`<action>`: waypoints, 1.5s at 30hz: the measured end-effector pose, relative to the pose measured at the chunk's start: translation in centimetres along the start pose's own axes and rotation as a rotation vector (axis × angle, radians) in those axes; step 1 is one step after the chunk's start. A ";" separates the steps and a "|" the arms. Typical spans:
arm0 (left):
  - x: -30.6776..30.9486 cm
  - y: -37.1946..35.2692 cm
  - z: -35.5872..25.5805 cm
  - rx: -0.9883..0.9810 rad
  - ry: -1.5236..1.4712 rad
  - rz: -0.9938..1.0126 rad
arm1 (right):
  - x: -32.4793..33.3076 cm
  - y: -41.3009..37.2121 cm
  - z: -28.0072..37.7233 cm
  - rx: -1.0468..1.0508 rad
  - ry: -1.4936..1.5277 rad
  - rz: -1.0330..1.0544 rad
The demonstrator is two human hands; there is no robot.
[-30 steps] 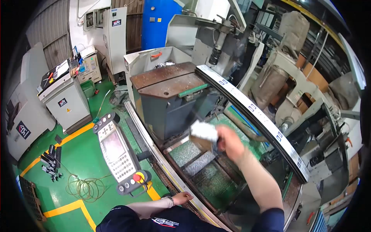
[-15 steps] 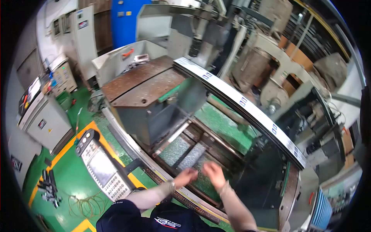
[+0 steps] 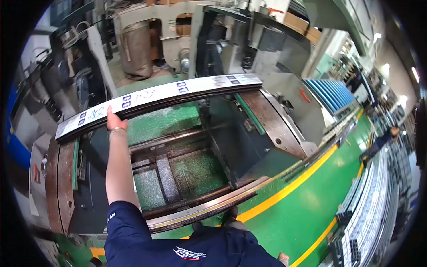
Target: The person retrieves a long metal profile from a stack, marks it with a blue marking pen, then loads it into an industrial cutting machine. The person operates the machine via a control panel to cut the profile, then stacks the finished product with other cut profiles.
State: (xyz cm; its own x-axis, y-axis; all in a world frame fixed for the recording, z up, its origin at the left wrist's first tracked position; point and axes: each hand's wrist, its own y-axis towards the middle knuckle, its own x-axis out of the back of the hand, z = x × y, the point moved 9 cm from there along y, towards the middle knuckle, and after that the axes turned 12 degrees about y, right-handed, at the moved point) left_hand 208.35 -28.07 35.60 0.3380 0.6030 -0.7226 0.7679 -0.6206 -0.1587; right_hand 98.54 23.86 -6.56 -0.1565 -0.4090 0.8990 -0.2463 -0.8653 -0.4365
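Observation:
A long, straight dark bar with a white, printed top face (image 3: 155,94) lies across two brown machine tables. Toward its left part, my left hand (image 3: 116,121) grips the near edge, with one finger on the white face; its other fingers are partly hidden. Handwritten marks and small dark printed squares show along the white face. Only a small part of my right hand (image 3: 283,258) appears at the bottom edge, low beside my body and away from the bar. Its fingers cannot be made out.
The brown tables, left (image 3: 66,178) and right (image 3: 275,120), flank an open frame pit (image 3: 178,178). A metal rail (image 3: 209,198) runs along the near side. Blue rollers (image 3: 329,98) stand at right. Stacked metal profiles (image 3: 369,213) lie on the green floor, with a person (image 3: 378,144) beyond.
My view has swung right, and the control panel is out of sight. My hands, earlier close together over the pit, are apart; my left hand has reached forward onto the bar, my right dropped low.

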 end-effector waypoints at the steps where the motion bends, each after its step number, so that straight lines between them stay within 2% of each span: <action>1: 0.1 -1.0 -0.3 0.023 0.069 -0.026 | -2.1 -2.3 0.8 -0.250 0.266 0.163; 2: 0.2 -2.9 -0.7 0.031 0.131 -0.104 | -2.6 -4.0 3.1 -0.437 0.488 0.241; 3: 0.3 -3.3 -0.7 0.013 0.116 -0.070 | -3.5 -4.8 5.4 -0.573 0.666 0.303; 4: 0.9 -3.6 -0.8 -0.006 0.101 -0.044 | -4.3 -4.6 7.6 -0.603 0.773 0.343; 6: 0.7 -5.7 -1.3 -0.019 0.106 -0.024 | -5.9 -1.5 11.5 -0.470 0.850 0.399; 7: 0.8 -6.7 -1.7 -0.030 0.104 -0.014 | -6.1 1.6 12.9 -0.320 0.832 0.390; 8: 2.6 -6.4 -2.1 -0.081 0.180 -0.059 | -0.1 3.8 16.3 -0.155 0.727 0.339; 9: 4.7 -5.4 -2.2 -0.126 0.257 -0.092 | 0.1 7.5 19.2 0.113 0.614 0.387; 10: 4.2 -5.8 -1.4 -0.068 0.171 -0.010 | 4.6 10.3 21.1 -0.097 0.560 0.274; 11: 3.6 -6.1 -0.4 -0.004 0.090 0.066 | 12.8 9.6 26.1 -0.159 0.745 0.308; 12: 2.6 -7.4 -0.7 -0.013 0.045 0.127 | 18.1 11.9 28.7 0.091 0.685 -0.029; 13: 1.7 -8.8 -0.4 0.085 0.054 0.150 | 20.9 13.2 29.7 0.071 0.942 -0.006; 14: 3.6 -7.7 0.1 0.126 0.125 0.090 | 26.5 11.7 31.1 -0.043 0.926 -0.128; 16: 5.0 -6.7 -0.2 0.022 0.212 0.035 | 32.4 9.8 33.5 0.047 1.109 -0.225; 17: 5.6 -6.7 -0.7 -0.038 0.245 0.020 | 33.5 9.1 34.2 0.082 1.075 -0.221; 19: 6.8 -6.9 -1.1 -0.121 0.341 0.066 | 31.8 8.1 34.4 0.137 1.068 -0.173; 20: 7.1 -7.7 -0.7 -0.100 0.352 0.074 | 30.7 7.5 34.6 0.171 1.063 -0.149; 21: 7.3 -8.6 -0.5 -0.080 0.364 0.082 | 28.5 6.9 33.8 0.120 1.008 -0.101; 23: 6.7 -16.4 0.2 0.086 0.280 0.031 | 20.7 5.7 30.8 0.025 0.889 0.010; 24: 7.2 -19.3 0.6 0.097 0.342 0.120 | 16.0 5.1 28.8 -0.015 0.821 0.070; 26: 11.6 -22.4 2.2 0.137 0.412 0.238 | 8.6 1.2 25.4 -0.073 0.711 0.316; 28: 16.2 -27.6 2.6 0.092 0.510 0.211 | 0.7 -2.5 21.5 -0.208 0.744 0.533; 29: 18.3 -31.2 3.5 0.143 0.565 0.247 | -5.3 -3.7 20.9 -0.242 1.151 0.745; 30: 20.2 -34.4 3.6 0.174 0.616 0.233 | -10.8 -5.6 20.2 -0.365 1.518 0.986; 31: 20.7 -38.9 3.5 0.177 0.712 0.197 | -11.5 -7.0 20.0 -0.407 1.558 1.078; 32: 21.2 -42.0 4.2 0.184 0.457 0.434 | -10.5 -7.7 19.9 -0.404 1.520 1.074; 33: 26.2 -43.5 5.7 0.278 0.544 0.147 | -9.3 -7.8 19.9 -0.392 1.486 1.072; 35: 24.6 -51.3 3.9 0.154 0.587 -0.014 | -6.7 -6.8 19.8 -0.353 1.424 1.093; 36: 25.4 -54.1 3.6 0.259 0.472 -0.068 | -5.7 -6.3 19.8 -0.323 1.367 1.098; 37: 24.4 -56.0 2.3 0.177 0.452 -0.035 | -5.2 -5.5 20.3 -0.311 1.318 1.083; 40: 26.8 -60.0 -1.7 0.062 0.626 -0.041 | -3.9 -4.8 19.1 -0.306 1.147 0.903; 42: 30.2 -62.0 -5.8 0.113 0.677 -0.155 | -3.6 -1.8 20.1 -0.263 1.074 0.747; 43: 33.0 -63.4 -9.1 0.015 0.680 -0.196 | -5.3 -0.6 19.6 -0.196 0.987 0.685; 44: 35.0 -64.2 -11.2 -0.066 0.696 -0.245 | -6.1 0.6 19.2 -0.173 0.971 0.710; 45: 37.6 -65.2 -13.9 -0.176 0.827 -0.388 | -6.4 1.1 18.6 -0.160 0.958 0.731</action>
State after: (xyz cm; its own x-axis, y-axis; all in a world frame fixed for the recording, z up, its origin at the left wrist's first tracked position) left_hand 178.49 42.02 28.15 0.2683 0.9601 0.0795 0.9571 -0.2562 -0.1352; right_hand 117.10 20.17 -12.12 -0.9344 -0.3472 0.0793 0.0906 -0.4472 -0.8899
